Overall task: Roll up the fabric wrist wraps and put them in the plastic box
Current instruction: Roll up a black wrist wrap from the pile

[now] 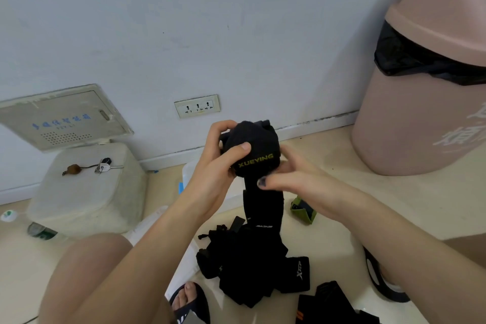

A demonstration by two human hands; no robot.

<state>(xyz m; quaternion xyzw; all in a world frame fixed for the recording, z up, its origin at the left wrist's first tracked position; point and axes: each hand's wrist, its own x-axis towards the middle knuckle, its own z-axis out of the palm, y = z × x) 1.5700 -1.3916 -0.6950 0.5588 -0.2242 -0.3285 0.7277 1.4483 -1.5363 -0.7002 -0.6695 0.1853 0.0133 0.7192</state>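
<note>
A black wrist wrap (253, 150) with yellow "XUEYING" lettering is partly rolled into a thick bundle held up in front of me. My left hand (218, 163) grips the roll from the left, thumb across its front. My right hand (286, 176) pinches the roll's lower right side. The unrolled tail (263, 208) hangs down to a pile of black wraps (249, 268) on the floor. A clear plastic box (188, 173) shows only partly behind my left wrist.
A pink bin (420, 102) with a black liner stands at the right. A white stool (86, 189) with keys on it sits at the left, by a wall socket (197, 106). A green-edged item (302, 209) lies on the floor. My sandalled foot (190, 300) is near the pile.
</note>
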